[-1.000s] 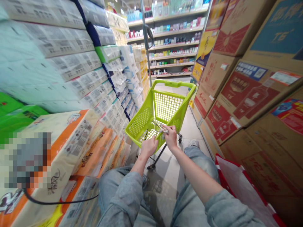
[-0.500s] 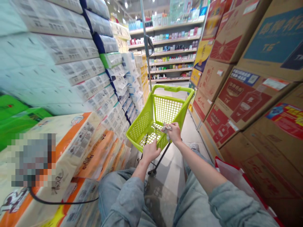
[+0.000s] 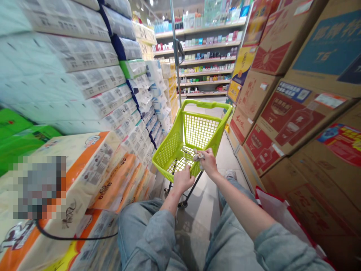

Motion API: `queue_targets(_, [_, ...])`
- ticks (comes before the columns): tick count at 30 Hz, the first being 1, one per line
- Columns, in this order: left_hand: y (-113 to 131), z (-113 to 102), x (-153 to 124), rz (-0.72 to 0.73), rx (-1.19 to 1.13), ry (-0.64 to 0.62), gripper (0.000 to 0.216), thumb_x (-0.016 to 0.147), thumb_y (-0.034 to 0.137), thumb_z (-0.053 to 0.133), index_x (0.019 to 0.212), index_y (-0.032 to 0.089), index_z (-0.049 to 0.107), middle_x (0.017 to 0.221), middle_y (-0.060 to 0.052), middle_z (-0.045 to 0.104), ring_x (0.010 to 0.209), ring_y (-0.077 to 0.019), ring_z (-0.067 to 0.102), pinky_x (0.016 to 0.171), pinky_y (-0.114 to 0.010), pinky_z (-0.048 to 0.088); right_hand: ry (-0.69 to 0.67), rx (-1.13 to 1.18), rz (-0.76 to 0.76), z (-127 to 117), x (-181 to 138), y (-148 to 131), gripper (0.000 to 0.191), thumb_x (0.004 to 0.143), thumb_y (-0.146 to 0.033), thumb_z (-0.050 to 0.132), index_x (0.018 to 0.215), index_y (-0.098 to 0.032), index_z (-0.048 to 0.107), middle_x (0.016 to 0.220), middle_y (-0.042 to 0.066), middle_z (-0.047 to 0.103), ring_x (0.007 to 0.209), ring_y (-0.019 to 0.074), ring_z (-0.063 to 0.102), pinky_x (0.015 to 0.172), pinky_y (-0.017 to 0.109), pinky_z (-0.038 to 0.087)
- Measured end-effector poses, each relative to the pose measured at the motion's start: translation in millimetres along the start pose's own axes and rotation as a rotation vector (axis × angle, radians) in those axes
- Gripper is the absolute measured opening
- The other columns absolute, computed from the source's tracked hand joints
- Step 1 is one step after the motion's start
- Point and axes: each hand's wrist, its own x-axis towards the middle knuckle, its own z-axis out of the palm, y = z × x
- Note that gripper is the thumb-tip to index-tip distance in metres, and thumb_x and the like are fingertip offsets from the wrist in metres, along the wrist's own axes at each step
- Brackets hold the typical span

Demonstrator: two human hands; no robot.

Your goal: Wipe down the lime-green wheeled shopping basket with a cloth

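Head view, clock face centred on the frame. Your right hand [image 3: 209, 163], toward 4 o'clock, pinches a crumpled pale cloth [image 3: 199, 155] with fingers drawn together; the cloth lies over the cart's near right side. Your left hand [image 3: 184, 177], at 6 o'clock, has fingers curled at the near rim of the green cart [image 3: 201, 128]; whether they close on it cannot be told.

Handling: the cloth should be light, limp and hard to damage, best gathered in a bunch with a loose edge free. The cart looks like stiff, smooth plastic; being on castors [image 3: 182, 204], it may roll when pressed, so steady it by the rim or by the handle [image 3: 208, 104] toward 1 o'clock.

Lettering: at 2 o'clock, a blue panel [image 3: 324, 51] bears "T6" under large Chinese characters, apparently 郎牌特, cut off by the frame. At 3 o'clock, a red-printed carton [image 3: 290, 105] shows a bottle. At 8 o'clock, an orange-banded pack [image 3: 84, 162] carries "12"; its smaller print is illegible. White packs [image 3: 96, 79] at 10 o'clock bear blurred text.
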Motion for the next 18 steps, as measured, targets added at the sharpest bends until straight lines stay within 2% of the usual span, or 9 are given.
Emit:
queue_targets(3, [-6, -1, -1, 0.041, -0.020, -0.009, 0.047, 0.082, 0.032, 0.046, 0.126, 0.017, 0.039, 0.094, -0.010, 0.069, 0.091, -0.0274, 0.066, 0.077, -0.035, 0.046, -0.060, 0.021, -0.026, -1, -17, -6, 0.036, 0.071, -0.008, 0.048, 0.093, -0.022, 0.073, 0.085, 0.003, 0.047, 0.075, 0.0146, 0.054, 0.071, 0.026, 0.046])
queue_targets(5, [-16, -3, -5, 0.148, -0.031, 0.006, 0.052, 0.080, 0.031, 0.047, 0.129, 0.016, 0.038, 0.103, -0.011, 0.068, 0.098, -0.0263, 0.064, 0.086, -0.037, 0.045, -0.109, 0.019, -0.044, -6, -18, -5, 0.036, 0.071, -0.008, 0.049, 0.095, -0.022, 0.073, 0.085, 0.002, 0.048, 0.076, 0.0150, 0.054, 0.072, 0.025, 0.046])
queue_targets(8, [-37, -7, -13, 0.275, -0.013, 0.069, 0.046, 0.081, 0.030, 0.048, 0.125, 0.020, 0.045, 0.118, -0.009, 0.063, 0.111, -0.0224, 0.057, 0.108, -0.041, 0.028, -0.170, -0.046, -0.041, -17, -8, -1, 0.035, 0.073, -0.010, 0.052, 0.098, -0.024, 0.072, 0.087, 0.002, 0.052, 0.075, 0.0145, 0.055, 0.068, 0.024, 0.043])
queue_targets(10, [-49, -7, -17, 0.272, 0.043, 0.060, 0.034, 0.080, 0.034, 0.051, 0.111, 0.022, 0.056, 0.111, -0.006, 0.065, 0.110, -0.0232, 0.057, 0.112, -0.046, 0.019, -0.170, -0.104, -0.009, -21, 0, 1, 0.034, 0.074, -0.012, 0.053, 0.098, -0.027, 0.072, 0.088, 0.002, 0.053, 0.072, 0.0139, 0.054, 0.064, 0.023, 0.041])
queue_targets(13, [-55, -6, -16, 0.285, 0.118, 0.031, 0.021, 0.078, 0.034, 0.056, 0.095, 0.023, 0.061, 0.103, -0.006, 0.066, 0.106, -0.0243, 0.057, 0.108, -0.046, 0.025, -0.108, -0.122, 0.045, -18, 8, 1, 0.032, 0.074, -0.013, 0.052, 0.095, -0.026, 0.073, 0.087, 0.002, 0.052, 0.072, 0.0138, 0.053, 0.063, 0.023, 0.041])
queue_targets(16, [-48, -3, -9, 0.287, 0.129, -0.008, 0.017, 0.082, 0.033, 0.054, 0.092, 0.022, 0.063, 0.100, -0.008, 0.066, 0.102, -0.0242, 0.059, 0.096, -0.042, 0.036, -0.053, -0.061, 0.065, -10, 2, -4, 0.033, 0.073, -0.012, 0.050, 0.094, -0.023, 0.073, 0.087, 0.003, 0.051, 0.073, 0.0145, 0.053, 0.067, 0.024, 0.043])
queue_targets(18, [-42, -2, -5, 0.284, 0.123, -0.022, 0.018, 0.083, 0.035, 0.054, 0.092, 0.021, 0.063, 0.100, -0.008, 0.066, 0.102, -0.0245, 0.059, 0.092, -0.041, 0.037, -0.051, -0.016, 0.054, -4, -13, -8, 0.035, 0.072, -0.010, 0.049, 0.094, -0.023, 0.072, 0.088, 0.003, 0.050, 0.075, 0.0151, 0.054, 0.069, 0.025, 0.045])
